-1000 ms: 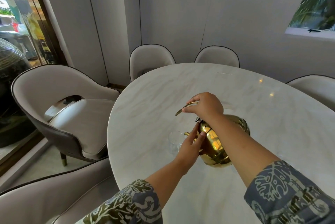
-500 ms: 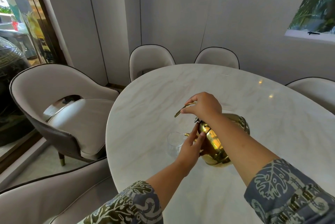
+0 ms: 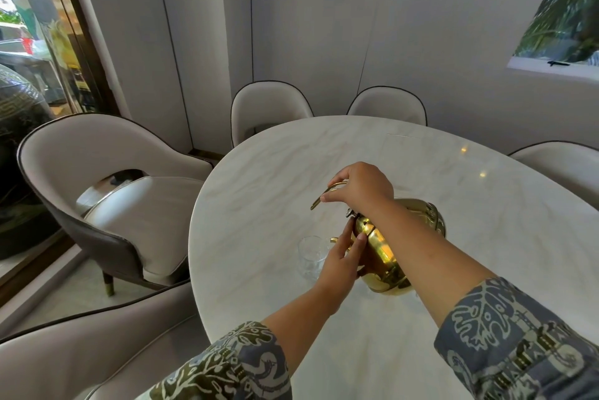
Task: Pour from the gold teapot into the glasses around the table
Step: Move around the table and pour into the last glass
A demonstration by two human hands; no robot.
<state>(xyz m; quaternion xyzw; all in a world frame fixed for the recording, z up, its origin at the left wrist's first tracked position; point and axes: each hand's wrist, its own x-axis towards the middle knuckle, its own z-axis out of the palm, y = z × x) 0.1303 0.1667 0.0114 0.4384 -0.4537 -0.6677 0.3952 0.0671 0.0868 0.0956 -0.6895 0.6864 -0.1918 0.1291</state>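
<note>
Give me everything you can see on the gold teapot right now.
The gold teapot is round-bodied, shiny, metal-looking. It is tipped steeply toward the clear glass on the marble table, its base lifted toward the camera. The right hand grips its thin curved handle from above; the left hand steadies the body near the spout, which sits at the glass rim. No stream of liquid is discernible.

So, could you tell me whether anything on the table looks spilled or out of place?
Nothing stands out. The gold teapot is tipped on purpose toward the clear glass, held by the right hand and steadied by the left hand; the marble table shows no puddle.
</note>
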